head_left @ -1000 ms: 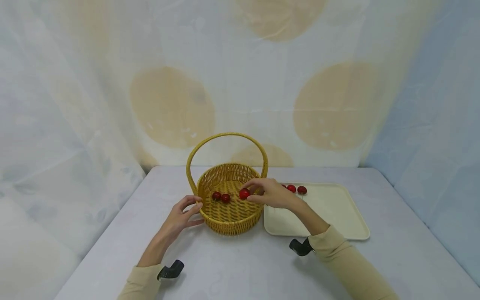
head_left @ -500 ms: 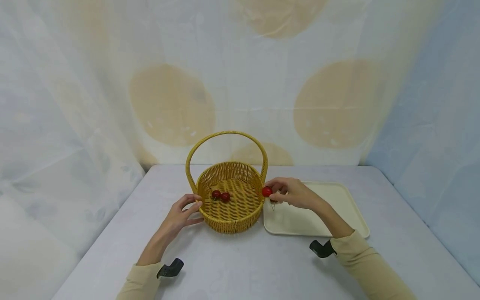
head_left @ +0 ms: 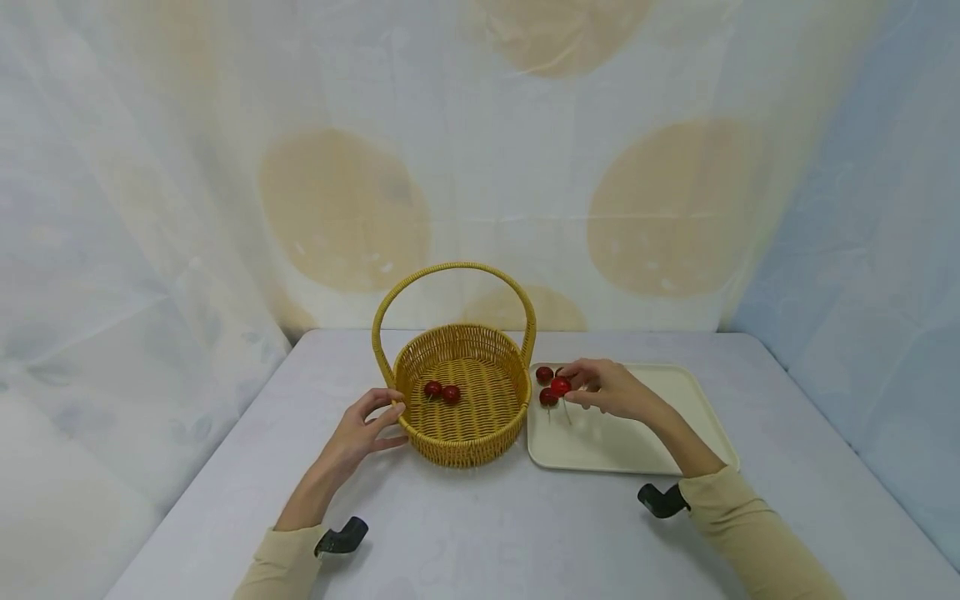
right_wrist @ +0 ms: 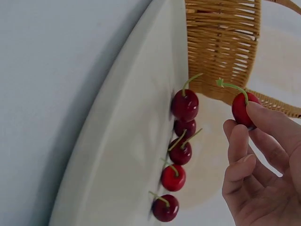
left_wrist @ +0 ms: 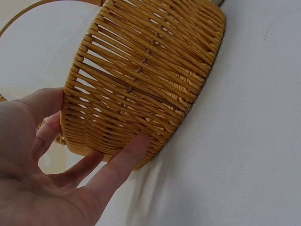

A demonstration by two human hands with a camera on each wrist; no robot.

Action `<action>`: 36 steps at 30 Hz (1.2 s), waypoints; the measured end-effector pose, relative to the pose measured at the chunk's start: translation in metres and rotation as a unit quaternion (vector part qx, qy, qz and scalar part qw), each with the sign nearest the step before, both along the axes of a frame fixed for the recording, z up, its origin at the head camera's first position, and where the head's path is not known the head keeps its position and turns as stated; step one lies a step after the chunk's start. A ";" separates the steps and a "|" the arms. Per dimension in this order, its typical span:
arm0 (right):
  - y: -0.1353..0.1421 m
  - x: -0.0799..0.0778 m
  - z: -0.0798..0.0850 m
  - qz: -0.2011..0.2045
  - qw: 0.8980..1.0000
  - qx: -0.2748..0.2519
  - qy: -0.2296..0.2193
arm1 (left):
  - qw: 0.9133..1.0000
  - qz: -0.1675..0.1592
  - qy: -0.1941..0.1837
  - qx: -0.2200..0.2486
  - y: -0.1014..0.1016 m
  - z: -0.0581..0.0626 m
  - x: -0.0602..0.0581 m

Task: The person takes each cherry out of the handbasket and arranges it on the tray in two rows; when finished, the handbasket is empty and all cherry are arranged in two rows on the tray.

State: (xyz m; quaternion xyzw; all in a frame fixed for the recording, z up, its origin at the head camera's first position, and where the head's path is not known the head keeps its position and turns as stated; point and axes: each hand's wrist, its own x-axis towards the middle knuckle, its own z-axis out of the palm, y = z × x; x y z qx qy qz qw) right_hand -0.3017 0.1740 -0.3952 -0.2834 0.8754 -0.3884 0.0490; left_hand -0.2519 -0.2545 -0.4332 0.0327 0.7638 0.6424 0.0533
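Note:
My left hand (head_left: 363, 433) grips the left rim of a yellow wicker basket (head_left: 465, 454) with a tall arched handle. In the left wrist view its fingers lie at the rim and along the woven side (left_wrist: 136, 84). Two dark red cherries, one of them this cherry (head_left: 451, 394), lie on the basket's floor, left of its middle. My right hand (head_left: 618, 392) pinches a bright red cherry (right_wrist: 242, 109) between thumb and fingers, its green stem sticking out. That hand is over the left part of a cream tray (head_left: 637, 450). Several cherries (right_wrist: 185, 104) sit in a row on the tray, partly hidden by the hand in the head view.
The tray stands right of the basket, its left edge close to the basket's side. Both rest on a white-covered table (head_left: 465, 533). A pale curtain (head_left: 487, 167) with tan circles hangs behind, and more cloth (head_left: 862, 250) hangs at the sides.
My right hand has moved right with the cherry, from above the basket to over the tray, uncovering cherries at the tray's left end. My left hand and the basket have stayed put.

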 end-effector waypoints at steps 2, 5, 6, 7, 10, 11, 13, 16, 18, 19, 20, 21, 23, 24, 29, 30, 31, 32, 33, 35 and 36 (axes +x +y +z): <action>0.002 -0.001 -0.002 -0.011 1.000 0.003 -0.009 | 1.000 0.001 0.000 -0.001 0.000 0.000 0.000; 0.004 -0.003 -0.007 -0.020 1.000 0.010 -0.017 | 1.000 0.000 0.003 -0.003 -0.001 -0.001 -0.001; 0.004 -0.004 -0.008 -0.022 0.999 0.013 -0.020 | 1.000 0.000 0.003 -0.004 -0.001 -0.001 -0.001; 0.004 -0.005 -0.010 -0.027 0.999 0.015 -0.023 | 1.000 0.000 0.004 -0.004 -0.001 -0.001 -0.001; 0.006 -0.008 -0.015 -0.031 0.999 0.022 -0.027 | 1.000 0.001 0.004 -0.005 -0.001 -0.001 -0.002; 0.006 -0.009 -0.016 -0.033 0.999 0.023 -0.029 | 1.000 0.003 0.004 -0.004 -0.001 -0.001 -0.002; 0.007 -0.011 -0.020 -0.037 0.999 0.022 -0.033 | 1.000 0.002 0.004 -0.005 -0.001 -0.001 -0.002; 0.007 -0.014 -0.025 -0.042 0.998 0.021 -0.041 | 1.000 0.003 0.002 -0.005 -0.001 -0.001 -0.002; 0.007 -0.016 -0.028 -0.046 0.998 0.021 -0.045 | 1.000 0.002 0.001 -0.004 -0.001 -0.001 -0.001; 0.007 -0.016 -0.030 -0.048 0.997 0.022 -0.048 | 1.000 0.000 0.001 -0.005 -0.001 -0.001 -0.001; 0.006 -0.017 -0.031 -0.052 0.997 0.023 -0.051 | 1.000 0.002 -0.001 -0.003 0.000 0.000 -0.001; 0.006 -0.017 -0.033 -0.056 0.997 0.024 -0.053 | 1.000 0.002 -0.001 -0.003 0.000 0.000 -0.001; 0.005 -0.018 -0.034 -0.063 0.996 0.026 -0.057 | 1.000 0.001 -0.002 -0.001 0.000 0.000 -0.001; 0.004 -0.018 -0.035 -0.067 0.996 0.027 -0.059 | 1.000 0.001 -0.002 -0.001 0.000 0.000 -0.001; 0.003 -0.019 -0.037 -0.078 0.995 0.037 -0.059 | 1.000 0.001 0.000 0.000 0.000 0.001 0.000; 0.002 -0.020 -0.037 -0.083 0.994 0.039 -0.062 | 1.000 0.001 -0.001 -0.001 0.000 0.001 0.000; 0.002 -0.020 -0.038 -0.084 0.994 0.039 -0.063 | 1.000 0.002 -0.001 -0.002 0.001 0.002 0.000; 0.002 -0.020 -0.038 -0.086 0.993 0.039 -0.065 | 1.000 0.003 -0.002 -0.002 0.001 0.002 0.001; 0.002 -0.021 -0.038 -0.085 0.993 0.040 -0.064 | 1.000 0.004 -0.003 -0.002 0.001 0.002 0.001; 0.001 -0.021 -0.039 -0.091 0.993 0.040 -0.071 | 1.000 0.006 -0.003 -0.003 0.002 0.001 0.001; 0.001 -0.021 -0.039 -0.090 0.993 0.039 -0.071 | 1.000 0.008 -0.004 -0.003 0.002 0.001 0.001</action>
